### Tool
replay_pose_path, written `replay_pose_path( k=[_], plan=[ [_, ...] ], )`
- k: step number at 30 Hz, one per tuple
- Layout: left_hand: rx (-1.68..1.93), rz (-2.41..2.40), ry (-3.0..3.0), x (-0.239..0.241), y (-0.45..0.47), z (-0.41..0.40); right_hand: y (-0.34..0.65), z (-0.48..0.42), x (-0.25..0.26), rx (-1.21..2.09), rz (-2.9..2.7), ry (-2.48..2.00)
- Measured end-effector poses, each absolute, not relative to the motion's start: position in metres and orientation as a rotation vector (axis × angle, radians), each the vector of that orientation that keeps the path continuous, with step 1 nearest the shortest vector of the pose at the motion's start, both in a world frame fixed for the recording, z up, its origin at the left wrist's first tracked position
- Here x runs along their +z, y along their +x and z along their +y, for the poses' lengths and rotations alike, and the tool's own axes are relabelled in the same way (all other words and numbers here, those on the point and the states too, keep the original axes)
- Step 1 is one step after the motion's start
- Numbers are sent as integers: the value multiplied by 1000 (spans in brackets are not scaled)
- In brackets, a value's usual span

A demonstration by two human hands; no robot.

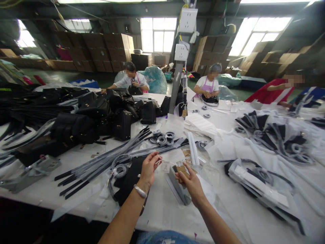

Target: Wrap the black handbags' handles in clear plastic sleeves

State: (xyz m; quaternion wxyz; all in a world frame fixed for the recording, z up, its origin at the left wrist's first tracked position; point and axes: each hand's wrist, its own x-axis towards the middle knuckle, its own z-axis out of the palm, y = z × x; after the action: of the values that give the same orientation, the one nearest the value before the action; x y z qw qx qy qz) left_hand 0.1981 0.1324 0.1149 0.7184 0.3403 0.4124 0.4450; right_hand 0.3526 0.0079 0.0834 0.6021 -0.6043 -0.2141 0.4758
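Flat card (181, 169) at the right fingers (188, 168) is plain brown, thin string (158, 161) at the left fingers (151, 158) white, long straps (101, 159) left of these black, metal bangle (140, 191) below them silver.

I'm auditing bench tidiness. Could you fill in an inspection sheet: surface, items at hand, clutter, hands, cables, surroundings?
Surface: white table, mostly covered.
Items at hand: white cord; tan card by a grey holder.
Clutter: black bags at left, straps and coils midway, wrapped bundles at right.
Hands: left hand pinches the cord; right hand at the card, grip unclear.
Cables: a cable hangs overhead at right.
Surroundings: at least three people, stacked cartons, windows, a pole with sockets.
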Motion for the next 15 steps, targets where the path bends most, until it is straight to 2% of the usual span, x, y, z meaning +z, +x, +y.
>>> replay_pose_path(
  k=[7,15],
  plan=[
    [1043,948,961,118,192,153,387,20,95,1007,-553,-1361],
    [716,643,1400,128,230,123,387,41,142,1189,-738,-1199]
  ],
)
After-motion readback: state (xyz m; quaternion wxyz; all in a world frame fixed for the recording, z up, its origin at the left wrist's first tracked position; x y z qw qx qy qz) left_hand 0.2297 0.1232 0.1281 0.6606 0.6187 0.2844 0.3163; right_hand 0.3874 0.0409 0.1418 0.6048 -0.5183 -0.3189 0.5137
